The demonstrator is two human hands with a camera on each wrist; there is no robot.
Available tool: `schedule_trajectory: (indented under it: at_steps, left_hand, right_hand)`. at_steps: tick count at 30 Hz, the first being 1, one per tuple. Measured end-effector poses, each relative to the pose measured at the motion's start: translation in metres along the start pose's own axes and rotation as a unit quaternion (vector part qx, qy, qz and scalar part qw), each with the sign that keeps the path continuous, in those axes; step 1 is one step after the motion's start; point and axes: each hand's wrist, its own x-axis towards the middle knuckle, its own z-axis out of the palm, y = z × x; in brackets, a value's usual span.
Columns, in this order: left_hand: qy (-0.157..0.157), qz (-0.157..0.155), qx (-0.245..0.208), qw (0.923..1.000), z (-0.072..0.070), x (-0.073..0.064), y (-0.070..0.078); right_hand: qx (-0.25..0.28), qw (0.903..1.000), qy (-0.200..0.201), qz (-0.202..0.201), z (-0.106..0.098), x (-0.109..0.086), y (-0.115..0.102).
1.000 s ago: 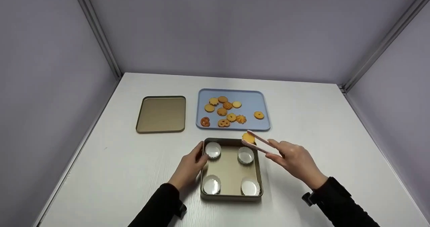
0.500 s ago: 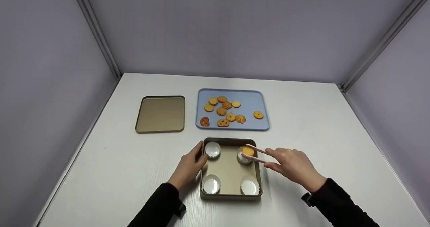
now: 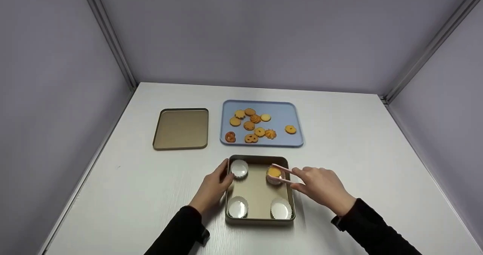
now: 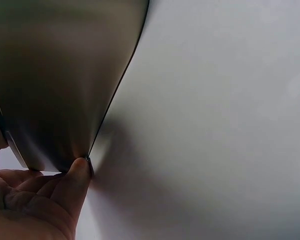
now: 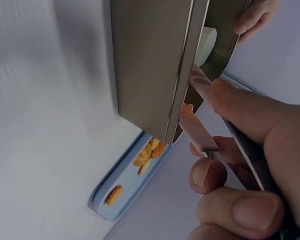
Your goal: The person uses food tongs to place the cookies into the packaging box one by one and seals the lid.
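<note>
left hand (image 4: 37, 207): grips metal box (image 4: 60, 75) | 1 fingertip (image 4: 80, 166): on box edge | white tabletop (image 4: 230, 100): shadowed near box

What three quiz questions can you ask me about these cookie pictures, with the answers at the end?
1. How many white fluted cups are in the box?
2. Which hand grips the pink-tipped tongs?
3. What colour is the tray under most of the cookies? A: green, B: red, C: blue.

Key:
1. Four.
2. The right hand.
3. C, blue.
</note>
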Motion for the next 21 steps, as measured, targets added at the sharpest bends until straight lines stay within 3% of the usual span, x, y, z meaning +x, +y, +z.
schedule_trajectory:
  at_steps: [12,21]
  left_hand:
    - [-0.002,0.0,-0.003,1.0,0.0,0.0,0.0]
    - [-0.003,0.003,-0.002,1.0,0.0,0.0,0.0]
  right_hand:
    - [-0.032,0.9991,0.027,0.002,0.016,0.005,-0.007]
    - [0.0,0.9992,0.036,0.015,0.021,0.002,-0.005]
